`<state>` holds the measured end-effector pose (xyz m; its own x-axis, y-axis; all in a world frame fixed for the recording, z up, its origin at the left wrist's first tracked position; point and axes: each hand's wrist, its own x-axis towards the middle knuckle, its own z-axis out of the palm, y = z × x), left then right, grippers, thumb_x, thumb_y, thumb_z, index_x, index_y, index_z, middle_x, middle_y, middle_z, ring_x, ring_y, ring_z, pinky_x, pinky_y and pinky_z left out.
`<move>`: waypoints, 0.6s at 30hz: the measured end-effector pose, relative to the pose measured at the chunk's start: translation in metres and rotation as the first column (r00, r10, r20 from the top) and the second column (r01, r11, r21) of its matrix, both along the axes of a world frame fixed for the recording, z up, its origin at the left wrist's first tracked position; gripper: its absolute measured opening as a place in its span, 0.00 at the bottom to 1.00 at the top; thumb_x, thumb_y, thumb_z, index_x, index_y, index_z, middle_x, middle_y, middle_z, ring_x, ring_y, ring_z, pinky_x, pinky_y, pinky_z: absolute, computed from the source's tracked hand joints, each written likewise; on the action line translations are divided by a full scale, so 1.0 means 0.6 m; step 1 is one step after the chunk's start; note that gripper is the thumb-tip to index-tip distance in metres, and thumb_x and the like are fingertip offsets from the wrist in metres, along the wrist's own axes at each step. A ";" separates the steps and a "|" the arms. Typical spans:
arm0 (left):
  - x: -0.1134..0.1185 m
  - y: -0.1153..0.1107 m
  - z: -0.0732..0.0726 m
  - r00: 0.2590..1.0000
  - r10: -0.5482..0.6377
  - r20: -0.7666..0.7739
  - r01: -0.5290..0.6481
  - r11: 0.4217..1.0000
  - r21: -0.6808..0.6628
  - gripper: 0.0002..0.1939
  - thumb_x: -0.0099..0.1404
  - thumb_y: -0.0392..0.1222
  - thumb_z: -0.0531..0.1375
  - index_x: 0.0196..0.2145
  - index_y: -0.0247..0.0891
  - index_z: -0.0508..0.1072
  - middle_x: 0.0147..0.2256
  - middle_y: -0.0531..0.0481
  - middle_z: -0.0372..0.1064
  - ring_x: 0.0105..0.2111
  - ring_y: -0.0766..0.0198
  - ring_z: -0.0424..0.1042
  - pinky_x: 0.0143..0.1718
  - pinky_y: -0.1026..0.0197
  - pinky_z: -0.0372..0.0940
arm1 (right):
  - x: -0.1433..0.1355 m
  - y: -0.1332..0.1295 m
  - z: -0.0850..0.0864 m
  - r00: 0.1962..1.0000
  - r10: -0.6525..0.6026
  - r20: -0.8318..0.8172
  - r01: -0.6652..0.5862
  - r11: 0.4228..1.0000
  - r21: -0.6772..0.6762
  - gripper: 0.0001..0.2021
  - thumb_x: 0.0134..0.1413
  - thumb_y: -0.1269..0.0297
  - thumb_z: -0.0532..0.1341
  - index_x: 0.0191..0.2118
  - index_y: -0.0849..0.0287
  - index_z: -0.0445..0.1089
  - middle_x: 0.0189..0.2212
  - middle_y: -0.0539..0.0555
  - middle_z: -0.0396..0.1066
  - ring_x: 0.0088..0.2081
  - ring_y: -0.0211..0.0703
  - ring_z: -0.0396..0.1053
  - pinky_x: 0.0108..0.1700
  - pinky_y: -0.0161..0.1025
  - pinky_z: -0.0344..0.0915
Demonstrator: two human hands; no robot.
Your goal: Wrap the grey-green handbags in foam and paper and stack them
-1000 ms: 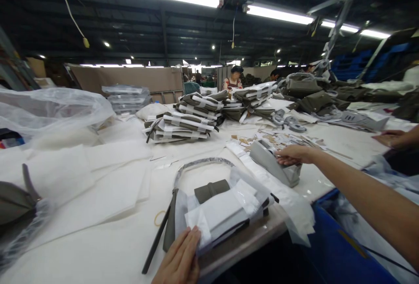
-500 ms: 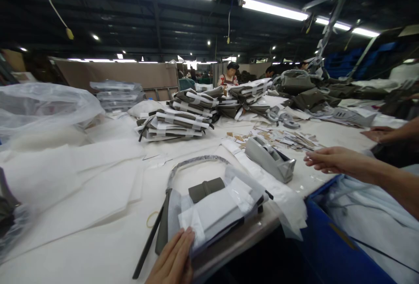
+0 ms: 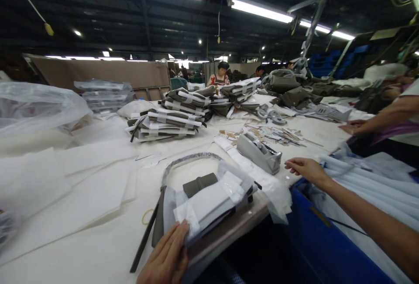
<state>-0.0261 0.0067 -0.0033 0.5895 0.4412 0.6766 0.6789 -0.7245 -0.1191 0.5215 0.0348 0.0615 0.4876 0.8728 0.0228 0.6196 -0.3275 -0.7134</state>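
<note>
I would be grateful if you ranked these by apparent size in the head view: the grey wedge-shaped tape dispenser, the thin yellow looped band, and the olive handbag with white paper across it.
1. Olive handbag, largest by far.
2. Grey tape dispenser.
3. Yellow looped band, clearly smallest.

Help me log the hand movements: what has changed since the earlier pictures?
The bare right hand has moved away from the grey wedge-shaped tape dispenser, to its right; whether it holds tape is unclear. The view has swung right. The bare left hand stays on the white paper wrapping of the olive-green handbag. Dispenser and bag stay put.
</note>
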 end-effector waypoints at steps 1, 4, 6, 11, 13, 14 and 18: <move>0.000 -0.001 0.000 1.000 0.007 0.010 -0.007 1.000 -0.008 0.29 0.70 0.34 0.53 0.67 0.34 0.55 0.55 0.48 0.72 0.52 0.63 0.73 0.55 0.66 0.66 | 0.004 -0.001 0.005 0.999 0.013 0.043 -0.012 1.000 -0.020 0.13 0.49 0.55 0.59 0.30 0.60 0.76 0.30 0.60 0.80 0.28 0.46 0.74 0.30 0.39 0.70; 0.001 -0.002 -0.003 0.999 0.024 0.042 -0.022 0.999 -0.032 0.29 0.71 0.35 0.52 0.67 0.34 0.54 0.54 0.45 0.72 0.50 0.63 0.75 0.52 0.66 0.68 | 0.011 -0.023 0.027 0.973 0.040 0.227 -0.028 0.998 -0.053 0.11 0.52 0.60 0.58 0.29 0.58 0.75 0.28 0.60 0.79 0.28 0.51 0.74 0.33 0.44 0.70; 0.001 -0.002 -0.004 0.998 0.024 0.061 -0.022 0.999 -0.036 0.29 0.71 0.35 0.52 0.67 0.34 0.54 0.54 0.45 0.72 0.49 0.62 0.75 0.53 0.66 0.68 | 0.009 -0.049 0.045 0.926 0.055 0.374 -0.044 0.998 -0.038 0.11 0.55 0.62 0.58 0.33 0.58 0.77 0.33 0.62 0.79 0.35 0.57 0.75 0.40 0.49 0.69; -0.001 0.002 -0.006 0.997 -0.009 0.070 0.012 0.999 -0.042 0.29 0.70 0.34 0.53 0.67 0.35 0.56 0.55 0.46 0.71 0.50 0.63 0.74 0.55 0.67 0.66 | -0.015 -0.106 0.091 0.650 0.243 0.720 -0.292 0.955 -0.058 0.16 0.59 0.73 0.53 0.43 0.56 0.77 0.46 0.63 0.77 0.47 0.58 0.74 0.46 0.47 0.68; -0.001 0.004 -0.007 0.997 -0.019 0.072 0.022 0.999 -0.039 0.28 0.69 0.33 0.53 0.66 0.34 0.57 0.55 0.46 0.71 0.51 0.63 0.74 0.56 0.67 0.65 | -0.040 -0.115 0.110 0.384 0.326 0.864 -0.472 0.873 -0.120 0.19 0.59 0.78 0.51 0.45 0.57 0.77 0.43 0.61 0.78 0.43 0.52 0.76 0.44 0.43 0.70; -0.001 0.005 -0.008 0.997 -0.020 0.074 0.023 0.999 -0.041 0.28 0.69 0.33 0.53 0.65 0.33 0.58 0.55 0.46 0.71 0.51 0.63 0.74 0.56 0.67 0.65 | -0.058 -0.116 0.120 0.261 0.338 0.904 -0.546 0.824 -0.150 0.20 0.59 0.80 0.50 0.45 0.57 0.76 0.42 0.60 0.79 0.42 0.50 0.77 0.44 0.42 0.70; 0.005 -0.002 -0.004 0.995 0.008 0.103 0.001 0.996 -0.093 0.23 0.69 0.32 0.53 0.61 0.32 0.64 0.55 0.47 0.71 0.53 0.64 0.72 0.59 0.68 0.61 | -0.161 -0.101 0.151 0.057 0.361 0.931 -0.759 0.621 -0.195 0.13 0.63 0.76 0.53 0.44 0.60 0.74 0.37 0.57 0.79 0.37 0.46 0.77 0.43 0.40 0.72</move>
<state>-0.0230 0.0052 -0.0058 0.5172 0.5068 0.6897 0.6866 -0.7268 0.0191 0.4252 -0.0257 0.1524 -0.6497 0.7023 0.2911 0.7463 0.5164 0.4200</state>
